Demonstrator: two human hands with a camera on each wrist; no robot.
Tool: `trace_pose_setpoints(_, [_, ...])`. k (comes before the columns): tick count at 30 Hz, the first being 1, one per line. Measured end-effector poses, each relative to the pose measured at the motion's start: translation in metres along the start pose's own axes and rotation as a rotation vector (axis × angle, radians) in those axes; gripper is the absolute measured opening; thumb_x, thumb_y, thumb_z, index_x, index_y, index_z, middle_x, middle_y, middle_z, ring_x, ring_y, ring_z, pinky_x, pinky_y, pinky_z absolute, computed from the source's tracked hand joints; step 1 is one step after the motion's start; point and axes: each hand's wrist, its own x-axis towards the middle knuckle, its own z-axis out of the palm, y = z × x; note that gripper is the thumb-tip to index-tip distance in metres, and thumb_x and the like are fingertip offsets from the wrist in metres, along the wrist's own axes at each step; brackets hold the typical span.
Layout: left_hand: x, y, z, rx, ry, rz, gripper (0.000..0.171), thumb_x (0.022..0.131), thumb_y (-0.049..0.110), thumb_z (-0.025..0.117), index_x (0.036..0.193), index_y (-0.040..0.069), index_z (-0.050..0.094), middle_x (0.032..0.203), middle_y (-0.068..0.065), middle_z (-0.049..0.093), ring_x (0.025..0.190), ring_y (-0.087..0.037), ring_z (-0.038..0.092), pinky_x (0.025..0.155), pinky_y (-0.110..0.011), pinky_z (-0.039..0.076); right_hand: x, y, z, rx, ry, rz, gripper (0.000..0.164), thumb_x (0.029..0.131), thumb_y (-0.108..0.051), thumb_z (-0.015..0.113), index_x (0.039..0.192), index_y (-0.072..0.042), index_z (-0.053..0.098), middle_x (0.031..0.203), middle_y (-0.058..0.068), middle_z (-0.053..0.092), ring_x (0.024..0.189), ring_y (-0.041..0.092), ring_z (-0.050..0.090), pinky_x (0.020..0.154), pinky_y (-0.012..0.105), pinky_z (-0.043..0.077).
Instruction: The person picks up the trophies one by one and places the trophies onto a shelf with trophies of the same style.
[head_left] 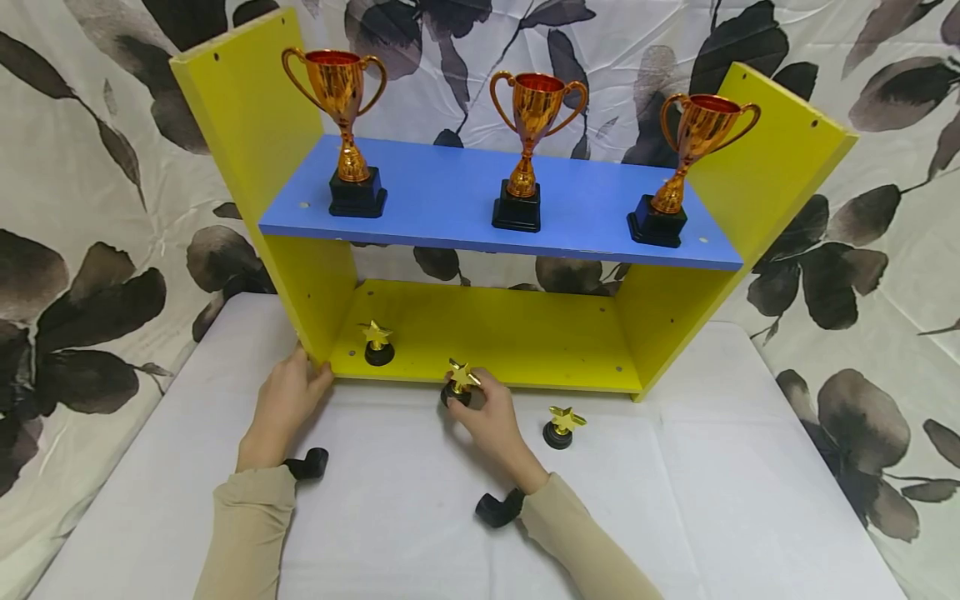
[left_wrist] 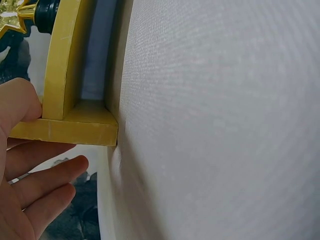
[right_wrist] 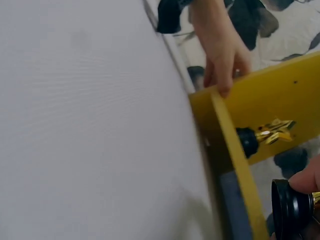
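My left hand (head_left: 283,400) grips the lower front edge of the yellow side panel (left_wrist: 65,131) of a shelf, thumb on the inner face and fingers on the outer one. In my right hand (head_left: 491,421) a small gold star trophy (head_left: 461,377) is held by its round black base (right_wrist: 290,207), just in front of the bottom board. A second star trophy (head_left: 377,343) stands on that yellow board (head_left: 487,333) at the left. The third star trophy (head_left: 561,427) stands on the white table, right of my right hand.
Three orange-gold cups, left (head_left: 337,92), middle (head_left: 534,108) and right (head_left: 701,129), stand on black bases on the blue upper shelf (head_left: 442,192). A white cloth (head_left: 405,500) covers the table. Flower-patterned fabric (head_left: 90,167) hangs behind.
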Motion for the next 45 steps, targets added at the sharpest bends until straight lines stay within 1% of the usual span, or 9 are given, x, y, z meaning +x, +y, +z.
trace_pose_setpoints(7, [0.0,0.0,0.0,0.002,0.007,0.008,0.038,0.096,0.015,0.057,0.127,-0.005,0.047,0.106,-0.029,0.062,0.079,-0.035,0.054,0.068,-0.048,0.045,0.011,-0.005,-0.005,0.023,0.056,0.033,0.034,0.082,0.009,0.069,0.117,0.011,0.065,0.115,0.024,0.063,0.109,0.037,0.06,0.099,0.05,0.046])
trace_pose_setpoints(15, [0.0,0.0,0.0,0.002,0.014,0.02,0.037,0.095,0.014,0.057,0.126,-0.006,0.047,0.104,-0.029,0.062,0.077,-0.035,0.053,0.065,-0.047,0.043,0.024,-0.002,-0.01,0.118,0.103,-0.02,0.035,0.079,0.016,0.067,0.113,0.018,0.064,0.113,0.028,0.055,0.105,0.035,0.056,0.1,0.051,0.046])
trace_pose_setpoints(22, [0.0,-0.001,0.001,-0.003,0.012,0.021,0.037,0.096,0.014,0.057,0.125,-0.006,0.048,0.111,-0.033,0.061,0.086,-0.04,0.059,0.074,-0.057,0.047,0.035,0.005,-0.016,0.129,0.158,0.011,0.032,0.079,0.016,0.067,0.111,0.021,0.062,0.117,0.029,0.054,0.111,0.038,0.055,0.103,0.049,0.044])
trace_pose_setpoints(27, [0.0,-0.001,0.001,-0.003,0.02,0.028,0.036,0.095,0.014,0.057,0.124,-0.006,0.048,0.109,-0.034,0.061,0.083,-0.04,0.058,0.072,-0.057,0.047,0.046,0.029,-0.017,0.09,0.207,-0.007,0.032,0.079,0.014,0.068,0.111,0.019,0.064,0.119,0.029,0.055,0.114,0.042,0.055,0.101,0.05,0.046])
trace_pose_setpoints(30, [0.0,-0.001,0.001,-0.003,0.019,0.027,0.037,0.095,0.014,0.056,0.124,-0.006,0.048,0.11,-0.034,0.061,0.084,-0.04,0.059,0.072,-0.057,0.047,0.051,0.047,-0.017,0.054,0.224,-0.008,0.033,0.079,0.011,0.07,0.111,0.015,0.066,0.12,0.026,0.057,0.114,0.039,0.057,0.1,0.046,0.047])
trace_pose_setpoints(33, [0.0,0.0,0.001,-0.004,0.009,0.021,0.037,0.096,0.015,0.056,0.125,-0.006,0.048,0.112,-0.034,0.061,0.086,-0.041,0.059,0.074,-0.058,0.047,0.052,0.054,-0.019,0.032,0.234,0.007,0.032,0.079,0.009,0.073,0.111,0.012,0.068,0.118,0.021,0.059,0.113,0.034,0.059,0.099,0.04,0.049])
trace_pose_setpoints(37, [0.001,0.0,0.001,-0.006,0.0,0.01,0.038,0.096,0.015,0.056,0.126,-0.007,0.047,0.113,-0.034,0.06,0.087,-0.041,0.059,0.075,-0.058,0.047,0.051,0.056,-0.021,0.047,0.238,0.014,0.032,0.078,0.008,0.073,0.11,0.01,0.069,0.116,0.02,0.06,0.112,0.034,0.06,0.098,0.038,0.049])
trace_pose_setpoints(43, [0.0,0.0,0.0,-0.012,-0.002,0.012,0.038,0.096,0.016,0.056,0.125,-0.007,0.048,0.112,-0.034,0.061,0.09,-0.044,0.06,0.078,-0.059,0.047,0.049,0.053,-0.023,0.065,0.244,0.014,0.034,0.079,0.011,0.073,0.112,0.011,0.068,0.116,0.025,0.06,0.112,0.039,0.06,0.099,0.044,0.049])
trace_pose_setpoints(45, [0.0,0.0,0.0,-0.012,-0.003,0.013,0.038,0.096,0.016,0.055,0.125,-0.007,0.048,0.114,-0.035,0.06,0.095,-0.047,0.06,0.08,-0.061,0.047,0.046,0.042,-0.025,0.068,0.239,0.015,0.034,0.08,0.013,0.07,0.113,0.015,0.065,0.116,0.028,0.058,0.113,0.042,0.059,0.099,0.047,0.048])
